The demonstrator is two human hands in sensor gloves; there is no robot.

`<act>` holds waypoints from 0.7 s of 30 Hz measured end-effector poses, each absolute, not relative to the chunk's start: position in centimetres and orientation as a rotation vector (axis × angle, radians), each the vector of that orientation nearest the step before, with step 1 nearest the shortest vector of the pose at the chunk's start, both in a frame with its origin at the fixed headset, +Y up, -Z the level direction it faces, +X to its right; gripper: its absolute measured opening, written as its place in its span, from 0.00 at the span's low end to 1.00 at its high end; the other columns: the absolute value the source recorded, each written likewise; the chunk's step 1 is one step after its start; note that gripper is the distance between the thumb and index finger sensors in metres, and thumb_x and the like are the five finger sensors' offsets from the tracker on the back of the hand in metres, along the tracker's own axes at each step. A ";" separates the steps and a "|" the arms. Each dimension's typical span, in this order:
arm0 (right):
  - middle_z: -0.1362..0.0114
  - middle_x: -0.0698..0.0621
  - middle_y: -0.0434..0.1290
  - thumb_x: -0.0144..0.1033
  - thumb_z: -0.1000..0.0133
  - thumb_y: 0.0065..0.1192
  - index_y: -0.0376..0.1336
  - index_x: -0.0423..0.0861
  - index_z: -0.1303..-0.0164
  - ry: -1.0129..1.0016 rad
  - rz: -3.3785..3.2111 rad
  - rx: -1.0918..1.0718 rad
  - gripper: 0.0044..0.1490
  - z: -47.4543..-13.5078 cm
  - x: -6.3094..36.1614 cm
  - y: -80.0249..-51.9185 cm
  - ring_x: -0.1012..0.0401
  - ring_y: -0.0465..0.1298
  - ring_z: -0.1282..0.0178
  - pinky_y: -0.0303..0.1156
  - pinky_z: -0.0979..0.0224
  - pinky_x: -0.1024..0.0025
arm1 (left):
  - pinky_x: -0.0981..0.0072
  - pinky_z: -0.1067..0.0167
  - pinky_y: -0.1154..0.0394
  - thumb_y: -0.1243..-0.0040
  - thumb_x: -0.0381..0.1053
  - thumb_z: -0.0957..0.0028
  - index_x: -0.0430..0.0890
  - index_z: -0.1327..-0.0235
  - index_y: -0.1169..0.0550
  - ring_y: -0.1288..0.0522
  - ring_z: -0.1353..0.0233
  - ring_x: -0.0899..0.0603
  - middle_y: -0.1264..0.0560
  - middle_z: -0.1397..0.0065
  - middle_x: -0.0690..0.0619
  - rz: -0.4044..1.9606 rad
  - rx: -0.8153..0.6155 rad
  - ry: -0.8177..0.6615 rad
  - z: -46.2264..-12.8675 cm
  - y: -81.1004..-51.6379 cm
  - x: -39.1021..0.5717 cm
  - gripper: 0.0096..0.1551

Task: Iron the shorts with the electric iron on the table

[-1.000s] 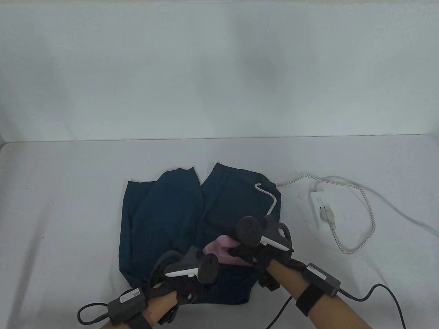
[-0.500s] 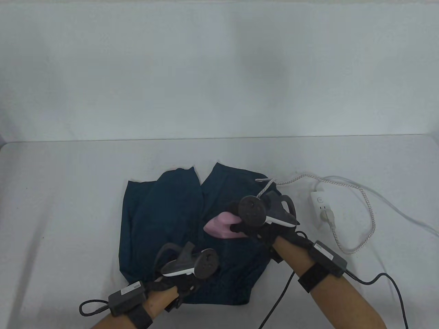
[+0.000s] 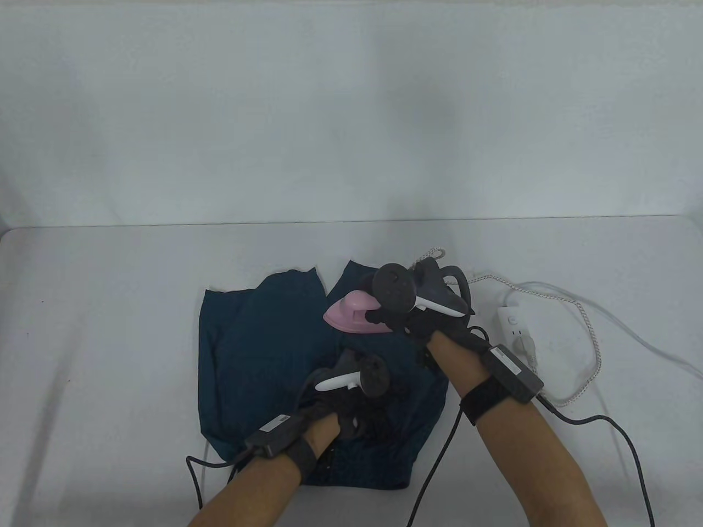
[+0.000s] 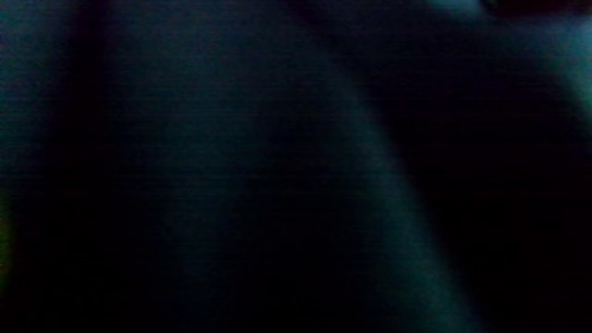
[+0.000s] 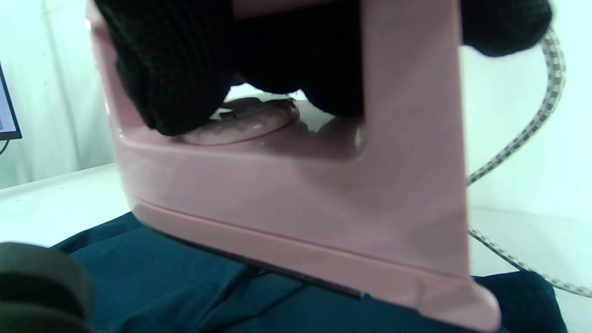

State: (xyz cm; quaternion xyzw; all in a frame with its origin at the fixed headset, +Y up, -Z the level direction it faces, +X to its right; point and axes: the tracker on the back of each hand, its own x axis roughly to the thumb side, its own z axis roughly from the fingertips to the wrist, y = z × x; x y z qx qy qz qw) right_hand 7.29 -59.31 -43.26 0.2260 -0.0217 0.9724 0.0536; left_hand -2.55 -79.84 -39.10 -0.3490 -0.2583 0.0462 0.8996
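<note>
Dark teal shorts [image 3: 258, 351] lie flat on the white table. My right hand [image 3: 409, 321] grips the handle of a small pink iron [image 3: 351, 314], which sits on the far part of the right leg. In the right wrist view my gloved fingers [image 5: 171, 69] wrap the handle of the iron [image 5: 296, 203], whose soleplate rests on the shorts [image 5: 152, 282]. My left hand [image 3: 357, 411] presses on the shorts near the waistband, just in front of the iron. The left wrist view shows only dark cloth [image 4: 231, 162] up close.
The iron's braided cord [image 3: 576, 384] loops from behind the iron to a white power strip [image 3: 516, 335] at the right of the shorts. Black glove cables [image 3: 620, 439] trail off the front edge. A white wall stands behind the table.
My right hand has pushed the iron away from me along the right leg, from near the waistband to the far hem. My left hand has moved right and forward onto the shorts.
</note>
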 end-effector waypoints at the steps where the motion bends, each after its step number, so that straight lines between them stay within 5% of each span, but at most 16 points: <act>1: 0.42 0.62 0.76 0.51 0.54 0.79 0.65 0.59 0.33 -0.067 2.957 0.679 0.38 -43.3 7.4 -59.3 0.62 0.81 0.48 0.76 0.46 0.45 | 0.22 0.37 0.72 0.42 0.79 0.64 0.80 0.29 0.61 0.81 0.25 0.29 0.79 0.21 0.54 0.087 -0.727 -0.535 -39.2 -79.8 -2.1 0.57; 12: 0.42 0.62 0.76 0.51 0.54 0.79 0.65 0.59 0.34 -0.123 3.013 0.599 0.38 -43.1 10.5 -58.1 0.62 0.81 0.48 0.76 0.46 0.45 | 0.21 0.34 0.68 0.41 0.78 0.64 0.78 0.27 0.59 0.76 0.23 0.27 0.76 0.19 0.52 0.044 -0.685 -0.605 -38.8 -79.1 2.8 0.58; 21: 0.42 0.62 0.76 0.51 0.54 0.79 0.65 0.59 0.34 -0.127 2.983 0.539 0.38 -44.8 9.6 -58.4 0.62 0.81 0.48 0.76 0.46 0.45 | 0.29 0.25 0.47 0.37 0.69 0.55 0.63 0.21 0.41 0.48 0.16 0.32 0.50 0.13 0.50 0.098 -0.487 -0.599 -37.4 -73.0 -3.4 0.48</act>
